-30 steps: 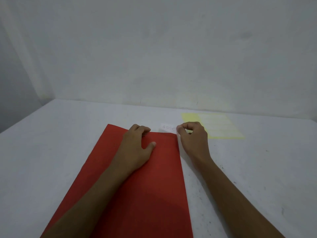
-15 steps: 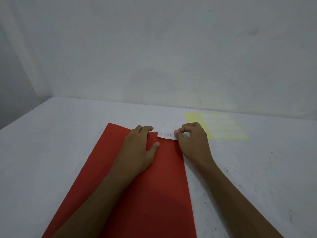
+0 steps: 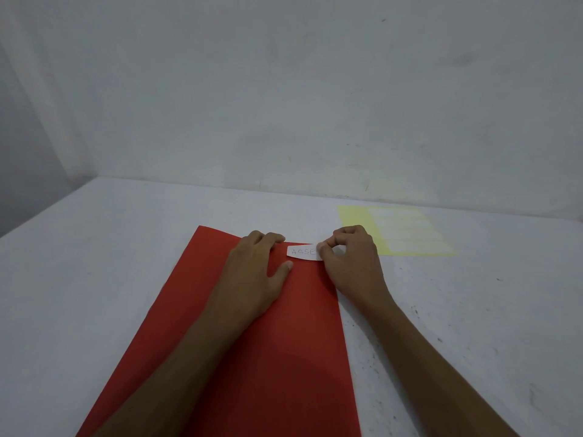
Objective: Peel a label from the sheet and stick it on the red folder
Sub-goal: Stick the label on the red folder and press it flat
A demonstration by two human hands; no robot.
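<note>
A red folder [image 3: 258, 357] lies flat on the white table, running from the middle toward me. My left hand [image 3: 252, 272] rests palm down on its far end, fingers spread. My right hand [image 3: 350, 263] pinches the right end of a small white label [image 3: 301, 252] with handwritten letters "ASSE". The label lies over the folder's far right corner, between my two hands. The yellow label sheet [image 3: 400, 231] lies flat beyond my right hand, with several white labels on it.
The white table [image 3: 94, 263] meets a plain grey wall [image 3: 284, 89] at the back. Its right side carries small dark specks near my right forearm.
My right hand has carried the label leftward and down from beyond the folder's far edge onto its far right corner. More of the lettering shows. My left hand stayed on the folder.
</note>
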